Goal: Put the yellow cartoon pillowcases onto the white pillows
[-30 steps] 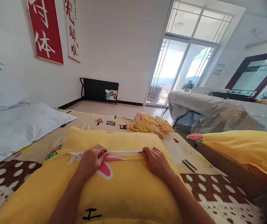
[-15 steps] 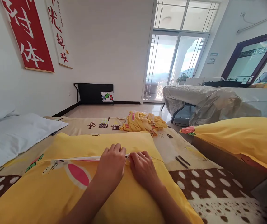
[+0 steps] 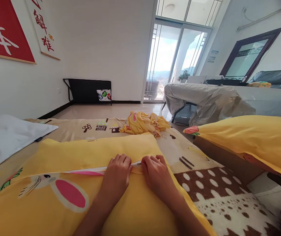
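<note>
A yellow pillowcase (image 3: 140, 200) with a rabbit print lies in front of me, bulging, with a pillow apparently inside. Across its upper part runs a zipper (image 3: 137, 163) along a seam, its white edge gaping a little left of my hands. My left hand (image 3: 118, 170) is closed on the seam, fingers curled over the fabric. Just to its right, my right hand (image 3: 156, 170) pinches at the zipper; the fingertips hide what exactly they grip. A short stretch of zipper shows between the two hands.
A crumpled yellow cloth (image 3: 145, 123) lies on the patterned blanket (image 3: 211, 183) beyond the pillowcase. At left is a white pillow (image 3: 10, 137). Another yellow pillow (image 3: 251, 141) rests at right on a brown box-like surface. A plastic-covered table (image 3: 204, 98) stands behind it.
My right hand has shifted slightly right along the seam, widening the gap between my hands. My left hand stays on the seam. The camera view has turned right and slightly down.
</note>
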Demonstrator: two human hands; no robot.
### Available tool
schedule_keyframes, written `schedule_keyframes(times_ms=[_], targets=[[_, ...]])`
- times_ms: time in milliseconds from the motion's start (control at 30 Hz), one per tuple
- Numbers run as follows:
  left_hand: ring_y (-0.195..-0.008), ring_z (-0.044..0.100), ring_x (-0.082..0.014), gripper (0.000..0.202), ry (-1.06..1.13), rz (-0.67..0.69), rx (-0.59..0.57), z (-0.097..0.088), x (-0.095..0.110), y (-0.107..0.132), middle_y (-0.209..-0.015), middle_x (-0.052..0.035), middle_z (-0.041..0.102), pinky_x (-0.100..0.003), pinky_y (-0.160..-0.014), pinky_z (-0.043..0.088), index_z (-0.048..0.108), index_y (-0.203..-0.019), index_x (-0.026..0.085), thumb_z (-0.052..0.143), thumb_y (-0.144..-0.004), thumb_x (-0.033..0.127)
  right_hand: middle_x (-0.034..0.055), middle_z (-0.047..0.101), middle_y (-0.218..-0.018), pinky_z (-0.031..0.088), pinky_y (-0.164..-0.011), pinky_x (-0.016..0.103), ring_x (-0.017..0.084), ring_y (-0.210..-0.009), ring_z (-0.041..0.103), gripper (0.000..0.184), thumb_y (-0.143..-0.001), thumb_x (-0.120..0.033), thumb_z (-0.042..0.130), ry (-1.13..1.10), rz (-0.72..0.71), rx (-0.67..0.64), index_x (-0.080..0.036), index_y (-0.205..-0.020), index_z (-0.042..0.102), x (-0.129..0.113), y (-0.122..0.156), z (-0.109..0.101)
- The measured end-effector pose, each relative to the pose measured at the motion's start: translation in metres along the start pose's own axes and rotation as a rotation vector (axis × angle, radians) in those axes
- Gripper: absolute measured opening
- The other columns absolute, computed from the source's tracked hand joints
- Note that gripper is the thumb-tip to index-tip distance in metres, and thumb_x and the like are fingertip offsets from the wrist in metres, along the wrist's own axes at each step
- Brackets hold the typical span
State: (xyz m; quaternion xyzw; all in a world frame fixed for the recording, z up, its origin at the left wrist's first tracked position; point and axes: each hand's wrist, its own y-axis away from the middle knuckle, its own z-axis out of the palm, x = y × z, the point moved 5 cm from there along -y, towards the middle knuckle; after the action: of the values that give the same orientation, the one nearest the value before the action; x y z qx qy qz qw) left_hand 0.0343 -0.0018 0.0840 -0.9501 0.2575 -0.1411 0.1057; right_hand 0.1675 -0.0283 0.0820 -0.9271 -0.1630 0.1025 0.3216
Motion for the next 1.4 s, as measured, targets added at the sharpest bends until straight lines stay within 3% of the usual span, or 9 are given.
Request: schedule_keyframes(times_ms=[233, 567, 733, 900, 1400], targets=[[-0.088, 0.052, -0.0260, 0.020, -0.151, 0.028, -0.034, 0.005, 0.004, -0.004, -0.094, -0.0105, 0.059, -0.039, -0.075, 0.040, 0.055, -0.094, 0.016, 0.040, -0.084, 0.006, -0.0011, 0.059, -0.069, 0.026, -0.073, 0.030, 0.013, -0.069, 0.055, 0.020, -0.095, -0.014, 0.039, 0.036, 0.008, -0.109, -0.019, -0.079, 0.051, 0.009, 0.002, -0.015], [-0.087, 0.050, -0.0255, 0.024, -0.068, 0.007, -0.034, 0.008, 0.005, 0.000, -0.093, -0.0095, 0.056, -0.038, -0.073, 0.037, 0.050, -0.095, 0.017, 0.031, -0.086, 0.005, -0.0024, 0.060, -0.067, 0.030, -0.071, 0.027, 0.013, -0.067, 0.053, 0.018, -0.092, -0.014, 0.045, 0.005, 0.018, -0.172, -0.020, -0.076, 0.052, 0.018, -0.002, -0.025], [-0.087, 0.049, -0.0248, 0.020, -0.058, 0.042, 0.017, 0.008, 0.004, 0.000, -0.092, -0.0085, 0.055, -0.038, -0.072, 0.037, 0.049, -0.093, 0.018, 0.033, -0.087, 0.008, -0.0024, 0.060, -0.067, 0.031, -0.074, 0.028, 0.013, -0.065, 0.052, 0.014, -0.084, -0.011, 0.051, -0.025, 0.093, -0.169, -0.019, -0.072, 0.052, 0.015, -0.004, -0.016], [-0.084, 0.048, -0.0240, 0.020, -0.062, 0.048, 0.033, 0.009, 0.003, 0.000, -0.091, -0.0079, 0.055, -0.038, -0.071, 0.037, 0.049, -0.091, 0.018, 0.033, -0.086, 0.007, -0.0022, 0.060, -0.069, 0.029, -0.076, 0.029, 0.013, -0.069, 0.052, 0.016, -0.088, -0.017, 0.050, -0.020, 0.138, -0.195, -0.019, -0.072, 0.051, 0.017, 0.001, -0.008], [-0.085, 0.047, -0.0238, 0.022, -0.023, 0.014, 0.005, 0.001, 0.006, 0.005, -0.092, -0.0078, 0.053, -0.039, -0.074, 0.043, 0.051, -0.092, 0.016, 0.034, -0.087, 0.003, 0.0006, 0.063, -0.065, 0.031, -0.079, 0.032, 0.014, -0.063, 0.052, 0.017, -0.079, -0.021, 0.051, 0.027, 0.430, -0.343, -0.019, -0.062, 0.054, 0.039, 0.006, -0.017]])
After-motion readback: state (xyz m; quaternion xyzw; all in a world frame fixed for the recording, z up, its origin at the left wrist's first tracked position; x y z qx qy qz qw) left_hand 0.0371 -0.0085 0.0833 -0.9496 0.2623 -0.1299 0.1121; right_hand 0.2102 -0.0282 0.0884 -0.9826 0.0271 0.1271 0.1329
